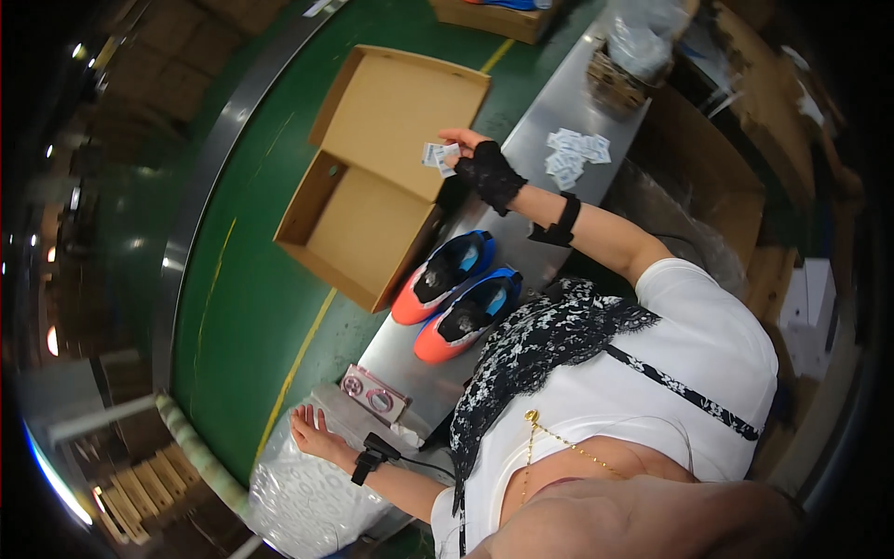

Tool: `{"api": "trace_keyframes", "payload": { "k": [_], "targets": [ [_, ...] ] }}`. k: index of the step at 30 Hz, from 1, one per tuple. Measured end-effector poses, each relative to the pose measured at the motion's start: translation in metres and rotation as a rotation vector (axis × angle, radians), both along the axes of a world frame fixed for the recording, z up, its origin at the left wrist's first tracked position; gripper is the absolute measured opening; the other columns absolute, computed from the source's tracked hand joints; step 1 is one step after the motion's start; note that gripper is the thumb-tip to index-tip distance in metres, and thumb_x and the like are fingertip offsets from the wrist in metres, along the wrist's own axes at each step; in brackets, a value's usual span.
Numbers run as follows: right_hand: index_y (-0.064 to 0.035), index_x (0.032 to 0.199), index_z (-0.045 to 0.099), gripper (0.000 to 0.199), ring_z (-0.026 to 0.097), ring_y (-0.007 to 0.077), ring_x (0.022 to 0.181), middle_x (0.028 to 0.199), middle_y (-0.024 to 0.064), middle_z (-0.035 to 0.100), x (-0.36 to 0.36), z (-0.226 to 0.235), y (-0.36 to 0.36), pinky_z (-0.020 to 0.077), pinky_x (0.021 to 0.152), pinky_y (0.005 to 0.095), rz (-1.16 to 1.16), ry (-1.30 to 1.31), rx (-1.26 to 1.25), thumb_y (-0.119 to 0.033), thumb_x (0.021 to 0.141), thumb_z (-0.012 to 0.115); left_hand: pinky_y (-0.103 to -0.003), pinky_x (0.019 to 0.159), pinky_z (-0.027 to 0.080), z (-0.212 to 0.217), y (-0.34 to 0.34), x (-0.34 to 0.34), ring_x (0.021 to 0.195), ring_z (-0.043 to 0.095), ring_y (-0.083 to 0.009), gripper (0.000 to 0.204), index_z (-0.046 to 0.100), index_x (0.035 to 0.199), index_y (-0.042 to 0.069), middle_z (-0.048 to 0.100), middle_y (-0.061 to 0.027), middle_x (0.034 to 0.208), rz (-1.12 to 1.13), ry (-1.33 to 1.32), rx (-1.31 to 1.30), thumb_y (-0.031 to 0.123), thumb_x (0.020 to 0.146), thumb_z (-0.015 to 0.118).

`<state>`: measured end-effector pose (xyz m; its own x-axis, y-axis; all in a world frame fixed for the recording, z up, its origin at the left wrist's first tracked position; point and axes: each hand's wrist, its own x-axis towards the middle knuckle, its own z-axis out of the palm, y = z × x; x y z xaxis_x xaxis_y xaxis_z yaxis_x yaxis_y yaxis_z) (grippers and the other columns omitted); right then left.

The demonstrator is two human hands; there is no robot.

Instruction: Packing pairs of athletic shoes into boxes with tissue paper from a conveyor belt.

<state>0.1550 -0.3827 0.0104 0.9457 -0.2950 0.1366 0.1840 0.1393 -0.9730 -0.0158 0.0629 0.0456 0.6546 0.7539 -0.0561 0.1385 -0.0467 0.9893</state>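
My right hand [484, 172], in a black fingerless lace glove, pinches a couple of small white printed sachets [440, 158] beside the inner edge of an open brown cardboard shoebox [372, 210]. The box lies on the green belt with its hinged lid folded back, and its visible inside is bare. Close to the box on the steel ledge stands a pair of orange, white and blue shoes [468, 317] with dark stuffing inside. Fingers apart, my left hand [319, 436] is over clear plastic bags [312, 494] and holds nothing visible.
More white sachets [575, 154] lie loose on the steel ledge [538, 123]. A pink case with round dials [374, 394] sits by the plastic bags. Farther along are a basket [615, 82] with plastic and another cardboard box [498, 19]. A metal rail [200, 191] borders the belt.
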Motion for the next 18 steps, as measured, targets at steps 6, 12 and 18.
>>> {"api": "trace_keyframes", "payload": {
  "k": [6,12,18],
  "targets": [
    [-0.0014,0.078,0.057,0.027,0.052,0.0112,0.063,0.067,0.0041,0.056,0.057,-0.005,0.060,0.0418,0.059,0.0264,0.128,0.221,-0.073,-0.025,0.068,0.065,-0.029,0.076,0.042,-0.016,0.065,-0.059,0.091,0.053,-0.0206,0.034,0.052,0.099,-0.007,0.055,-0.0154,0.097,0.109,0.344,0.504,0.021,0.079,0.054],
    [-0.0018,0.064,0.054,0.040,0.049,0.0134,0.048,0.054,0.0062,0.051,0.079,-0.004,0.070,0.0403,0.049,0.0274,0.238,0.477,-0.311,-0.041,0.068,0.064,-0.039,0.095,0.028,-0.071,0.119,-0.125,0.113,0.036,-0.0369,0.056,0.039,0.118,-0.007,0.037,-0.0292,0.120,-0.030,0.765,0.738,0.028,0.078,0.056],
    [-0.0045,0.060,0.053,0.041,0.049,0.0130,0.046,0.050,0.0066,0.050,0.038,0.009,0.044,0.0384,0.046,0.0272,0.391,0.287,-0.456,-0.044,0.070,0.061,-0.039,0.097,0.025,-0.046,0.099,-0.126,0.119,0.028,-0.0381,0.057,0.033,0.124,-0.003,0.029,-0.0302,0.126,-0.127,0.965,0.838,0.032,0.082,0.049]
  ]
}}
